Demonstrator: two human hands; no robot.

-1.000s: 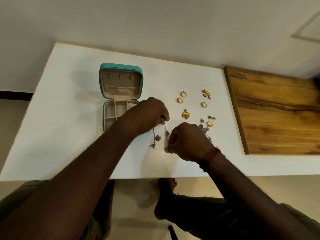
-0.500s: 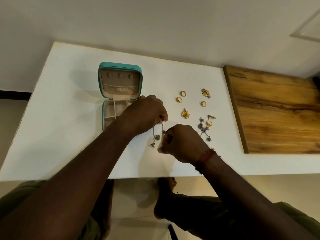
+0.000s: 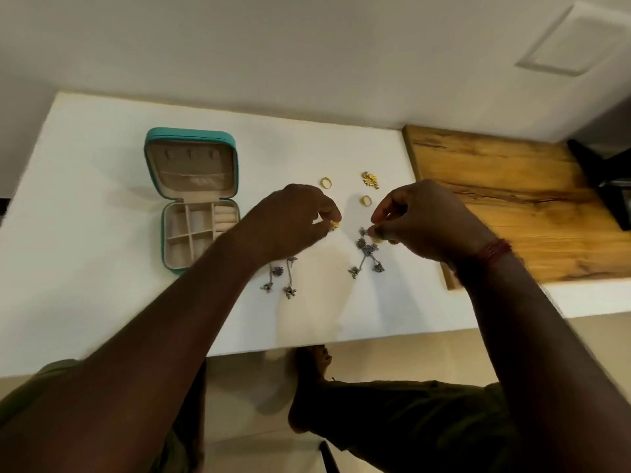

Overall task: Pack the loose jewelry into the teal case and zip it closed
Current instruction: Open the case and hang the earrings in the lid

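The teal case [image 3: 189, 133] lies open at the left of the white table, its beige lid pocket and divided tray showing. My left hand [image 3: 293, 220] pinches a small gold flower piece [image 3: 335, 226] between thumb and fingertips, to the right of the case. My right hand [image 3: 423, 220] pinches the top of a silver dangling earring [image 3: 367, 250], whose chains trail on the table towards me. A second silver earring [image 3: 281, 278] lies loose under my left wrist. Two gold rings [image 3: 326, 182] [image 3: 365, 200] and a gold pendant [image 3: 370, 179] lie beyond my hands.
A wooden board [image 3: 512, 206] covers the table's right side, just past my right hand. A dark object [image 3: 611, 192] sits at the board's far right edge. The table's front edge [image 3: 307, 346] runs close below the earrings, with my foot on the floor beneath it.
Both hands let go of the silver earring they held together; it now lies on the table. My left hand moved right to the gold flower piece, my right hand to the other silver earring.
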